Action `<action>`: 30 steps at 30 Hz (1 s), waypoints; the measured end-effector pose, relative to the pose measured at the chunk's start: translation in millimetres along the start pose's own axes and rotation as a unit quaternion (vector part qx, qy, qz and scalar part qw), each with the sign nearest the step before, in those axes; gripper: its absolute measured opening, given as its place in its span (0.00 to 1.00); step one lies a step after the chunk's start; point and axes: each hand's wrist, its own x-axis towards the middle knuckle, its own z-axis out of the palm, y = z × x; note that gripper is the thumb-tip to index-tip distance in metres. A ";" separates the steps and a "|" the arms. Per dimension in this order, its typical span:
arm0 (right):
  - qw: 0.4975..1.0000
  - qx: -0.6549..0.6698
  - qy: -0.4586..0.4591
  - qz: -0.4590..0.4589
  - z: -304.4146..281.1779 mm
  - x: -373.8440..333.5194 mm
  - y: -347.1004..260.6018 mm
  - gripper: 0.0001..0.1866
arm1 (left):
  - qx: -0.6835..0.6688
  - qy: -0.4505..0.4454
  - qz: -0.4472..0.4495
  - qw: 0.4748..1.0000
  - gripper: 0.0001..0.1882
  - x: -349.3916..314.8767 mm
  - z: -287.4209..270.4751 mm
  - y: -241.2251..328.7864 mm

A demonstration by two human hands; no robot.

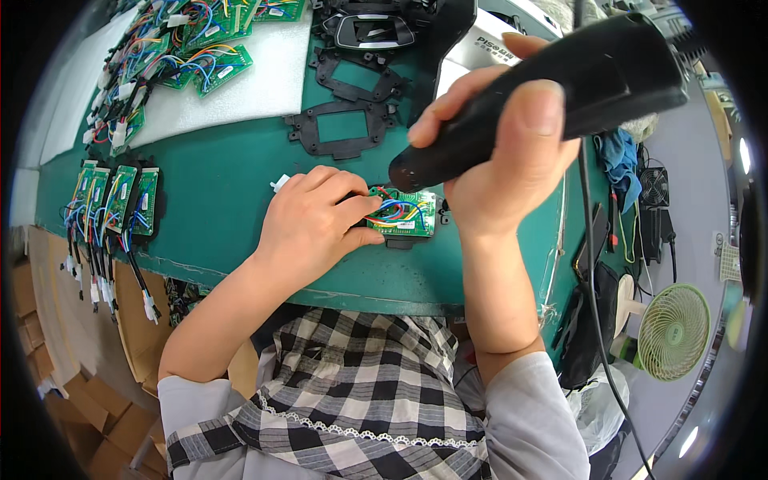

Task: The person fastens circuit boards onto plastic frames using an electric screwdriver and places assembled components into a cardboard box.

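On the green-topped bench lies a green circuit board [422, 218] with a loop of coloured wires, set on a black plastic frame [398, 243]. My left hand [316, 216] holds the board's left edge, with thumb and index finger at the wires. A white connector [280, 183] sticks out beyond that hand. My right hand [512, 152] is wrapped around a thick black electric screwdriver [592, 80]. The screwdriver slants, its narrow end over the far edge of the board. Whether its tip touches the board is hidden.
Several wired boards [224, 68] lie on white foam [264, 88] at the far left. More boards [120, 196] stand at the left edge, cables hanging over. Black frames [340, 132] lie beyond my hands, near a white box [468, 68]. A dark cable [590, 240] and green fan [674, 332] are right.
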 end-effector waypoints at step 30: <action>0.972 -0.107 0.107 -0.182 -68.4 60.3 -10.6 0.37 | -0.007 -0.022 -0.019 1.000 0.11 3.4 -0.5 -4.2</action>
